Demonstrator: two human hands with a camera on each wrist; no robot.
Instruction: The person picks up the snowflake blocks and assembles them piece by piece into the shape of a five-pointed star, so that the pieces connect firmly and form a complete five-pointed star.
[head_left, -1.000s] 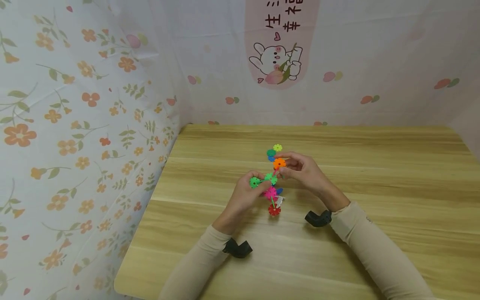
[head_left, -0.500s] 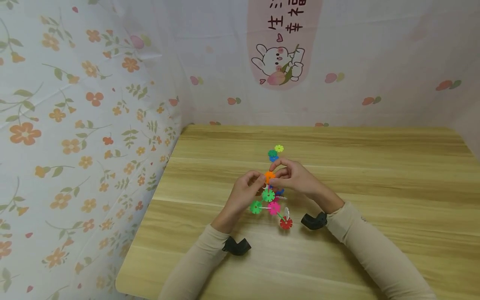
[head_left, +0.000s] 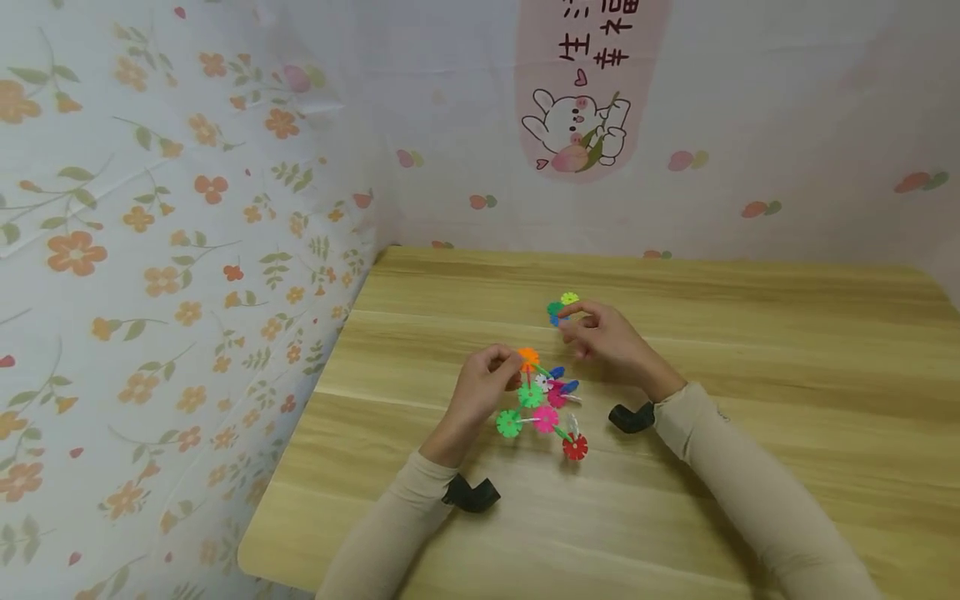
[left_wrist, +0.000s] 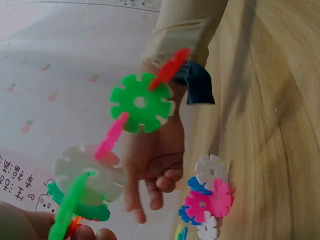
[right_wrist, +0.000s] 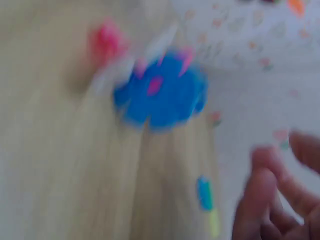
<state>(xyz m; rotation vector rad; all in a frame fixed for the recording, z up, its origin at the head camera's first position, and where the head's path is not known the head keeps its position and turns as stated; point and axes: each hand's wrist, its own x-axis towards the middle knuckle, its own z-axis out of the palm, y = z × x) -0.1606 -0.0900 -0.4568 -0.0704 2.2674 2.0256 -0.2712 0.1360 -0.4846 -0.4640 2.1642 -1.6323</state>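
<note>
Slotted plastic snowflake discs make up a linked chain, with an orange disc at its far end. My left hand pinches that end between thumb and fingers. From it run a green disc, a pink disc, another green disc and a red disc. My right hand, holding nothing, hovers by a dark green disc and a yellow disc, bent fingertips right at a small blue disc. In the right wrist view its fingers are blurred and apart.
Beside the held chain, a cluster of pink, blue and white discs sits on the wooden table. A dark curved band piece sticks out from the right wrist, a similar one from the left. Patterned cloth hangs behind.
My right hand has let go of the orange disc and moved up and away toward the far small discs. My left hand has shifted its hold to the orange disc.
</note>
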